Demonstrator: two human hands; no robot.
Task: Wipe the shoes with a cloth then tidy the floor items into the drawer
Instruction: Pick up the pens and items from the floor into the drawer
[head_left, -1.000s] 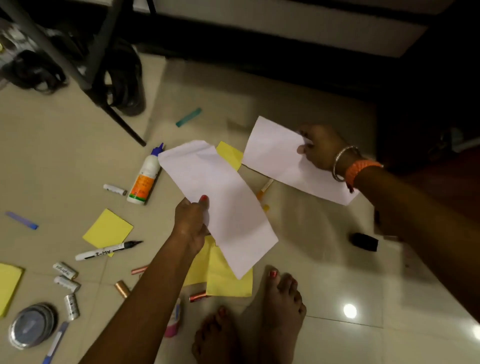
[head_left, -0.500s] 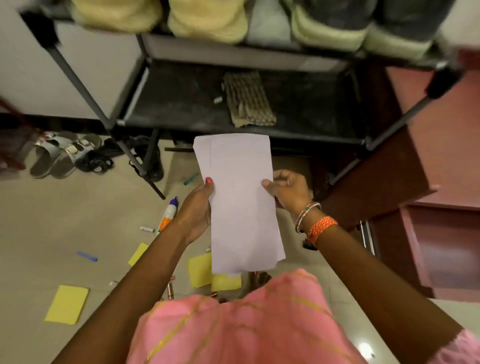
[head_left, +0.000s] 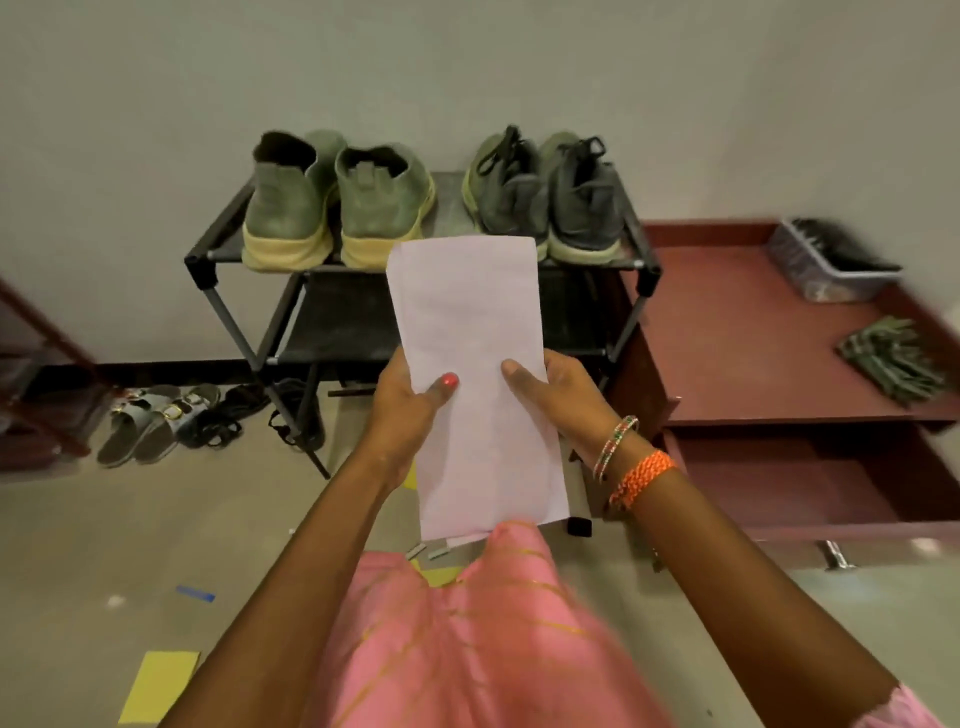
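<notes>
Paper (head_left: 478, 374) pinched upright by left hand (head_left: 408, 402) & right hand (head_left: 558, 397), long axis vertical, hiding rack (head_left: 249, 312) w/ shoes (head_left: 332, 208), open drawer (head_left: 779, 483) at right.

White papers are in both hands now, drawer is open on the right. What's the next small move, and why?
Probably carry the white papers to the right and lower them into the open drawer. Both the left hand and right hand already pinch the stack, and the drawer shows bare space inside. More items, such as a yellow sticky note, still lie on the floor.
</notes>
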